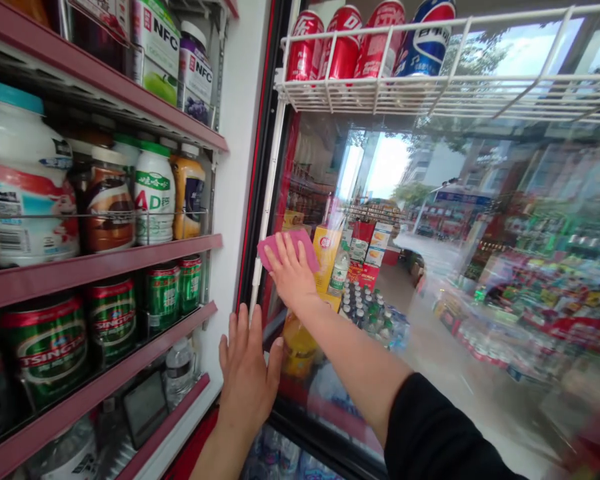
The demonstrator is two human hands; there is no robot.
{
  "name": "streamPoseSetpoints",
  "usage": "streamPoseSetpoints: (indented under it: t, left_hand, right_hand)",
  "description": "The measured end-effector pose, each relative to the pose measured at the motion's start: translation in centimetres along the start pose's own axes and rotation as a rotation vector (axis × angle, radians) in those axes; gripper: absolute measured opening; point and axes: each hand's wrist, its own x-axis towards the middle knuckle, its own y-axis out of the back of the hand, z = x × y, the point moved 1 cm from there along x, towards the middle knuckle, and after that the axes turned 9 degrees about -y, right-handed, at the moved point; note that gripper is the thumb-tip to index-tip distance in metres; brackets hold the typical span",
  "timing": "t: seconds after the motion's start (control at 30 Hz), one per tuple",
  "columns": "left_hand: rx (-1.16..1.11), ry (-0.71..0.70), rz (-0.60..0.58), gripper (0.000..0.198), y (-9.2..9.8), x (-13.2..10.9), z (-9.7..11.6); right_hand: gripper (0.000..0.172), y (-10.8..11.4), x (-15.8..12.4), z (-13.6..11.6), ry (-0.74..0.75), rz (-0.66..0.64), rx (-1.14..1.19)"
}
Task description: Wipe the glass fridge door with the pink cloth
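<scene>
My right hand (294, 272) lies flat over a pink cloth (304, 245), holding it against the glass door (430, 267) of a drinks fridge. The cloth sits close to the door's inner white edge strip (266, 200), and its underside is hidden. Lower and to the left, my left hand (247, 373) is raised with its fingers apart and nothing in it. Its fingertips are near the door's edge; whether they touch it I cannot tell.
Left of my hands, fridge shelves with pink fronts (130, 260) hold bottles and green beer cans (113, 313). A white wire rack (430, 87) on the upper door carries red cans (340, 43) and a blue can (425, 40). Shop goods and the street show through or reflect in the glass.
</scene>
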Motion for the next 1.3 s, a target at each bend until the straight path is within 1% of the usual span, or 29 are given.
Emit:
streamPoseSetpoints:
  t: [0.1,0.17,0.23,0.3,0.37,0.43,0.53,0.63,0.7,0.77,0.83,0.87,0.93,0.97,1.03,1.13,1.2,1.3]
  left_hand:
    - [0.037,0.015,-0.023,0.071,0.7,-1.6,0.2]
    - [0.064,0.025,-0.033,0.069,1.7,-2.3,0.4]
    - [0.081,0.042,-0.035,0.068,2.7,-2.6,0.9]
    - [0.093,0.054,-0.030,0.068,3.5,-2.7,1.8]
    - [0.094,0.044,-0.022,0.068,4.0,-2.8,3.0]
    - [0.077,0.015,-0.015,0.069,3.9,-2.9,4.5]
    - [0.021,-0.025,-0.020,0.071,3.0,-3.3,6.7]
    - [-0.050,-0.042,-0.031,0.071,1.4,-3.5,8.5]
    - [-0.093,-0.057,-0.033,0.071,0.2,-3.4,9.1]
    - [-0.131,-0.071,-0.027,0.071,-1.0,-2.9,9.2]
    - [-0.165,-0.063,-0.010,0.072,-2.1,-2.3,8.9]
    - [-0.178,-0.047,0.004,0.072,-2.6,-1.9,8.5]
    - [-0.196,-0.009,0.039,0.073,-3.6,-1.0,7.5]
    - [-0.200,0.004,0.055,0.073,-4.1,-0.7,6.9]
    - [-0.200,0.016,0.074,0.072,-5.0,-0.3,5.4]
    - [-0.193,0.012,0.089,0.072,-6.5,-0.7,2.8]
    - [-0.183,0.014,0.129,0.074,-7.4,-1.4,1.4]
    - [-0.179,0.027,0.189,0.077,-8.1,-2.3,0.1]
  right_hand:
    - [0.071,-1.9,-2.9,-0.9,0.061,-0.066,-0.002]
    - [0.071,-2.5,-4.1,-0.9,0.110,-0.115,-0.005]
    - [0.071,-2.2,-4.9,-0.2,0.163,-0.163,-0.014]
    - [0.071,-1.3,-6.0,1.3,0.207,-0.195,-0.031]
    - [0.073,0.2,-7.8,3.6,0.233,-0.202,-0.039]
    - [0.075,2.1,-10.6,6.5,0.246,-0.190,-0.034]
    - [0.071,5.4,-16.1,11.8,0.246,-0.172,-0.042]
    - [0.069,8.9,-22.3,17.9,0.212,-0.185,-0.088]
    - [0.066,10.9,-26.2,21.8,0.174,-0.189,-0.115]
    - [0.064,12.5,-29.4,25.1,0.140,-0.178,-0.176]
    - [0.064,13.3,-31.7,27.1,0.155,-0.133,-0.223]
    - [0.065,13.5,-32.4,27.5,0.161,-0.106,-0.245]
    - [0.066,13.2,-32.9,27.3,0.162,-0.053,-0.281]
    - [0.067,12.9,-32.6,26.8,0.153,-0.040,-0.299]
    - [0.069,11.9,-31.4,24.9,0.143,-0.042,-0.329]
    - [0.068,9.6,-28.1,20.9,0.198,-0.057,-0.358]
    - [0.067,7.8,-25.3,17.8,0.265,-0.035,-0.357]
    - [0.074,4.7,-20.6,13.2,0.375,-0.072,-0.304]
